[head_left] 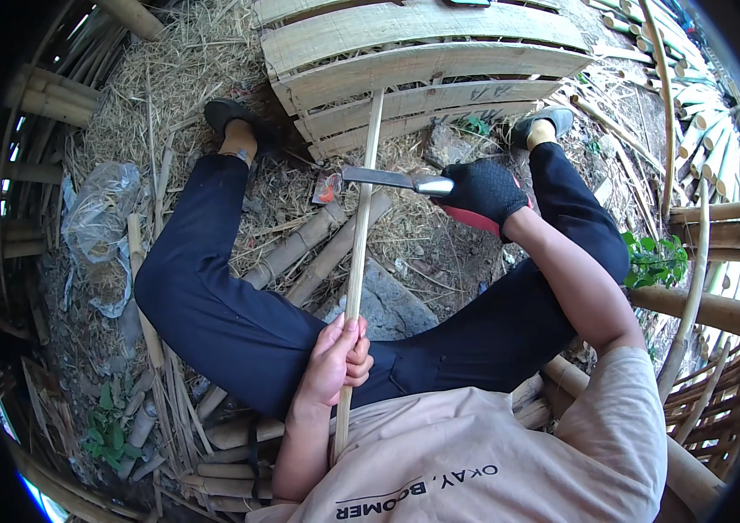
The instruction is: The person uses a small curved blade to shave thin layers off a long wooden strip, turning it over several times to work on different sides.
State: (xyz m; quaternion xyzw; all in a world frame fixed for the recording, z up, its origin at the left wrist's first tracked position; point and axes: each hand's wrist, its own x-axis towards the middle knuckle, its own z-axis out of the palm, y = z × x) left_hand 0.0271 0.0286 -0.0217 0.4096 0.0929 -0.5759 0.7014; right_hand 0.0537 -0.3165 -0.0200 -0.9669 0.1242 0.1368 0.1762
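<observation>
A long, pale bamboo strip (pixel 358 253) runs from my lap up to the slatted wooden crate, its far end against the slats. My bare left hand (pixel 336 362) is wrapped round its lower part, near my waist. In a black and red glove, my right hand (pixel 481 196) grips the metal handle of a knife (pixel 387 179). The knife's blade points left and lies across the upper part of the strip. Most of the right hand's fingers are hidden by the back of the glove.
The wooden crate (pixel 422 39) stands between my feet. Below it lie cut bamboo poles (pixel 300 248) and a grey stone (pixel 387 301). A clear plastic bag (pixel 104 213) rests in straw at the left. Many bamboo pieces (pixel 710 131) are piled at the right, beside a leafy plant (pixel 653 260).
</observation>
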